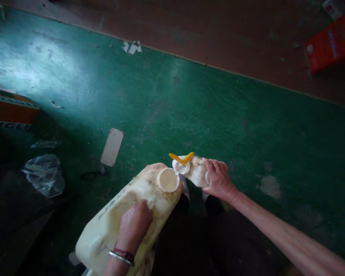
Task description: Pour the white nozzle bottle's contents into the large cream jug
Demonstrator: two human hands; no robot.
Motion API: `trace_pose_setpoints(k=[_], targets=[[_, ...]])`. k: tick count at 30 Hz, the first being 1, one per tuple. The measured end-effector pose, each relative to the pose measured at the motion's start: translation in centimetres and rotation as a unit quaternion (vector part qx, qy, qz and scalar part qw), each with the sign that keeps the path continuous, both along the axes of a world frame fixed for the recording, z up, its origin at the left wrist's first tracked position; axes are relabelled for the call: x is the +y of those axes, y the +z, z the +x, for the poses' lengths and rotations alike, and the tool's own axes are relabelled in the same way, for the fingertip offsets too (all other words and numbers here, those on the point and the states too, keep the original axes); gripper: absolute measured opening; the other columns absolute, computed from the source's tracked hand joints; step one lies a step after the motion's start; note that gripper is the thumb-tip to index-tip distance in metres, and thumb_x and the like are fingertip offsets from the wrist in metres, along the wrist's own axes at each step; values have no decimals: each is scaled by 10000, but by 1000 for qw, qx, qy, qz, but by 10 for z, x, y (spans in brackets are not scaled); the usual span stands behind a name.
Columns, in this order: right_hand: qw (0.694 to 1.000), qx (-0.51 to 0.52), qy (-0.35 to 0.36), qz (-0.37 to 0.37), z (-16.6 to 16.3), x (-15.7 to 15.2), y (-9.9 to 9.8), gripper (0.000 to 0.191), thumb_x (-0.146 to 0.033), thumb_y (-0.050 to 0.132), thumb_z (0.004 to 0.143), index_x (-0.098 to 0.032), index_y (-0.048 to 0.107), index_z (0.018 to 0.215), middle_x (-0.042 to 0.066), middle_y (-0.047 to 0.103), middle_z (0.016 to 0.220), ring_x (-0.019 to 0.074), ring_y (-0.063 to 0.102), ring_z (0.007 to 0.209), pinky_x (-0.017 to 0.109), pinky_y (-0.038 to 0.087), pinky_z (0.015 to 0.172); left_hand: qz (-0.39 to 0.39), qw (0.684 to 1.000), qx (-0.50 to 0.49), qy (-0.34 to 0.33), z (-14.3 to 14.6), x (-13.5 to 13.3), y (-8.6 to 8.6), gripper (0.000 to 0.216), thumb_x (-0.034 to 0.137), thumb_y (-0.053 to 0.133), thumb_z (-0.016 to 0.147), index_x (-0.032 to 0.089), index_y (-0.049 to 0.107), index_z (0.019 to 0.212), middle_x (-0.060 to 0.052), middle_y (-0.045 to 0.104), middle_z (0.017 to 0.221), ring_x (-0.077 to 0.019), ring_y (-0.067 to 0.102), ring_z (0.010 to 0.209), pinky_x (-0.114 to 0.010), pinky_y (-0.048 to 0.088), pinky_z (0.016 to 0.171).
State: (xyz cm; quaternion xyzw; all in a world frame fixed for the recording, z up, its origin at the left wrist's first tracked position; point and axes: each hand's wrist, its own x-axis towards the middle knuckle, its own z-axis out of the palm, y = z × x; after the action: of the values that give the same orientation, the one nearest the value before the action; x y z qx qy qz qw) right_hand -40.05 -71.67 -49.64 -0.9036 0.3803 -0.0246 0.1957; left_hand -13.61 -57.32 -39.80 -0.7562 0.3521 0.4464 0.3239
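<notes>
A large, dirty cream plastic jerrycan (117,222) lies tilted in front of me, its round white mouth (168,180) facing up and away. My left hand (135,226) presses on its upper side; a bracelet sits on the wrist. My right hand (218,180) grips a smaller dirty white plastic bottle (197,172) held right beside the jerrycan's mouth. This bottle has a white cap (180,166) with a yellow-orange strip (181,158) on top. The two containers nearly touch at their openings.
Worn green floor (189,107) spreads ahead, bordered by brown floor (218,30) beyond. A red carton (330,42) lies at top right, an orange box (8,111) at left, a crumpled clear plastic bag (44,174) and a pale flat card (112,147) at left centre.
</notes>
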Motion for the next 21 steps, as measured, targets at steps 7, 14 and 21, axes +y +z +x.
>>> trace_pose_setpoints(k=[7,14,21], targets=[[999,-32,18,7,14,25,23,989,-283,730,558,-85,357,1452,209,567,1247,372,536,1119,505,431,985,12,999,-17,42,12,42,22,342,90,376,921,145,694,1036,-175,767,1037,-331,738,1025,-386,563,823],[998,-54,28,9,25,57,41,1038,-320,747,524,-111,343,1457,203,582,1240,373,560,1115,500,459,961,-22,995,-65,69,20,92,35,359,85,371,915,128,688,1081,-184,751,1115,-357,713,1082,-438,561,887],[997,-53,58,4,39,100,68,1061,-319,753,552,-131,298,1492,205,577,1260,396,558,1140,524,456,975,-37,991,-86,93,36,149,42,314,119,432,905,128,701,1067,-175,750,1117,-348,706,1091,-416,555,895]])
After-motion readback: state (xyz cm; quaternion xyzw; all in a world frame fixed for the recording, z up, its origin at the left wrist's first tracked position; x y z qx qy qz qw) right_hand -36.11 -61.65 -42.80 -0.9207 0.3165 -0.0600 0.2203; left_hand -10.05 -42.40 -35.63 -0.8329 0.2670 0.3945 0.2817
